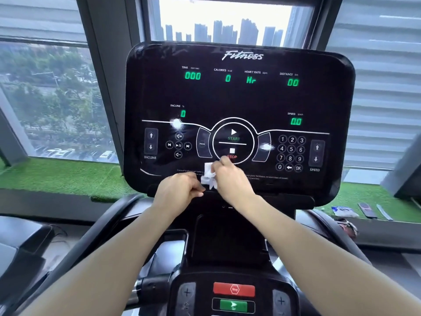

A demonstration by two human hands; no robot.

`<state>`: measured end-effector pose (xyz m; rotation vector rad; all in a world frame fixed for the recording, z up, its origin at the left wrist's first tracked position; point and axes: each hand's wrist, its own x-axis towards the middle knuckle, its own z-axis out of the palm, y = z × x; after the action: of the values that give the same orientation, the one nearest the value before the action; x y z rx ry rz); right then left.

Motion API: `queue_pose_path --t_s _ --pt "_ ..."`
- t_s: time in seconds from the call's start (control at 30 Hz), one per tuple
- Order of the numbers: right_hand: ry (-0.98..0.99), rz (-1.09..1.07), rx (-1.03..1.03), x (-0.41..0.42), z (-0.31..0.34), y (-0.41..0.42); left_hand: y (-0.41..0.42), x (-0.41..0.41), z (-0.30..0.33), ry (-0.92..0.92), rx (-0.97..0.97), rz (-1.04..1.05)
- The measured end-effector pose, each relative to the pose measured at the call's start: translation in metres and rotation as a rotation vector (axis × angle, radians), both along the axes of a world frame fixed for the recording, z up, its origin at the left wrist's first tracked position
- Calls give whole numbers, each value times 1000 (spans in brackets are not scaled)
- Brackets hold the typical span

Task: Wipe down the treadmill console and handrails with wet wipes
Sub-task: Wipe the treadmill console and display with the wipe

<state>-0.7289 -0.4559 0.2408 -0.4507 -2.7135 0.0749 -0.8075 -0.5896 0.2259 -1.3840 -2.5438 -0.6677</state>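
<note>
The black treadmill console (239,99) fills the upper middle of the head view, its green digits lit. A crumpled white wet wipe (208,175) hangs in front of the console's lower edge, just below the STOP button. My left hand (177,190) pinches the wipe's lower left part. My right hand (230,176) grips its right side with curled fingers. The dark left handrail (91,238) curves down at lower left. Part of the right handrail (323,221) shows behind my right forearm.
A lower control panel with a red stop button (234,289) and a green go button (233,305) sits at the bottom. A blue and white packet (344,211) and a dark remote (366,209) lie on the green turf sill at right. Windows stand behind the console.
</note>
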Motion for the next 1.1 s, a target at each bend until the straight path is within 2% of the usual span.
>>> queue_pose_path --t_s 0.1,0.17,0.27,0.37,0.6,0.7,0.93,1.1 --pt "-61 35 20 22 -8 13 1 -1 -1 -12 9 -14" --pt "-37 -26 -24 41 -8 33 2 -2 -1 -37 0 -29" --pt "110 -167 -102 66 3 57 2 -5 -2 -43 8 -42" --pt "189 -186 -92 59 10 50 1 -5 -2 -39 2 -47" --pt "-46 22 1 -11 -1 -8 -1 -7 1 4 -15 -54" --pt "-54 66 24 -6 -1 -4 -6 -11 -1 -3 23 -44" --pt "61 -121 -104 65 4 53 -31 -30 -3 -26 101 26" --pt "39 -110 -54 40 6 30 -35 -37 -6 -82 164 70"
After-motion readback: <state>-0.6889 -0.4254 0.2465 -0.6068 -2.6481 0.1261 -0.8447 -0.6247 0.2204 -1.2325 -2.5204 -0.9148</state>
